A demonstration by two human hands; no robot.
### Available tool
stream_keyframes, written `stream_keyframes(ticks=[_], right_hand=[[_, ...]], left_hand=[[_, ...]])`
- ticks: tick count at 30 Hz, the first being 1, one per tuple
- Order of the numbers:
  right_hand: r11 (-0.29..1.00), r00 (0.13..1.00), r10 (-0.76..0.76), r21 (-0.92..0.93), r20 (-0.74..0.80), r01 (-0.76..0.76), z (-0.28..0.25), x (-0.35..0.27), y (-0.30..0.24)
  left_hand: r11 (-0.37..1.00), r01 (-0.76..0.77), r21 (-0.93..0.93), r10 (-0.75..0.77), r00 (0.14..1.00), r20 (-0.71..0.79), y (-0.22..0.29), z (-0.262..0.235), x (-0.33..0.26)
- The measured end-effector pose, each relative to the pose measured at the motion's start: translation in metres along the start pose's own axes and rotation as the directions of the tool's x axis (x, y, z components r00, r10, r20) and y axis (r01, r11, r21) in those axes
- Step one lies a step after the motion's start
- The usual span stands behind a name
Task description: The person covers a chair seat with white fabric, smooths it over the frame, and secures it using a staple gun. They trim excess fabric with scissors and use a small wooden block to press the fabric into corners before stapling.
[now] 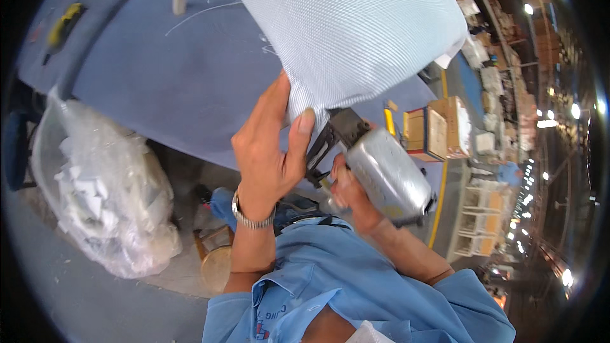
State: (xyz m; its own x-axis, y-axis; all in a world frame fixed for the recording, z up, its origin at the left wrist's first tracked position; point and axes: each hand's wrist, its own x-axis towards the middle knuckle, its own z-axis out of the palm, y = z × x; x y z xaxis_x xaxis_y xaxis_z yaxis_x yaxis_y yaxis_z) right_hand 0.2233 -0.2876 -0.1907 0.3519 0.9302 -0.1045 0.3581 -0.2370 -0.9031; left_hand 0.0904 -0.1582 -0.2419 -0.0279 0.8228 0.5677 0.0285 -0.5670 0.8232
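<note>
At a gathered corner, the left hand [264,152] pinches pale-blue, ribbed cloth [356,28] over the blue counter [168,82]; the right hand [348,189] has its fingers curled round the silver tool's [391,168] grip. Farther out, a clear bag [149,222] bulges with white scraps [89,189]; what the boxes [437,133] hold is unclear.

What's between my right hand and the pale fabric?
In the head view, the silver tool's black nose lies between your right hand, which grips the tool, and the pale fabric.
</note>
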Motion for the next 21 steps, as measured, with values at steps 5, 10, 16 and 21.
stream_keyframes(ticks=[5,10,16,21], right_hand=[[0.976,0.983,-0.145,0.178,0.114,0.124,-0.006,0.015,-0.015],[0.869,0.883,-0.469,0.180,0.001,0.461,-0.033,0.011,-0.003],[0.899,0.938,-0.281,-0.287,0.203,0.331,-0.101,0.033,0.134],[0.904,0.991,-0.043,-0.418,0.124,0.091,-0.102,0.072,0.242]], left_hand=[[0.988,0.128,-0.087,-0.125,0.991,0.040,0.003,0.001,-0.004],[0.978,0.119,-0.174,-0.121,0.993,-0.005,0.019,0.005,0.001],[0.970,0.242,-0.006,-0.242,0.970,0.027,0.052,0.039,-0.013],[0.978,0.150,0.147,-0.138,0.986,-0.095,0.063,0.087,-0.041]])
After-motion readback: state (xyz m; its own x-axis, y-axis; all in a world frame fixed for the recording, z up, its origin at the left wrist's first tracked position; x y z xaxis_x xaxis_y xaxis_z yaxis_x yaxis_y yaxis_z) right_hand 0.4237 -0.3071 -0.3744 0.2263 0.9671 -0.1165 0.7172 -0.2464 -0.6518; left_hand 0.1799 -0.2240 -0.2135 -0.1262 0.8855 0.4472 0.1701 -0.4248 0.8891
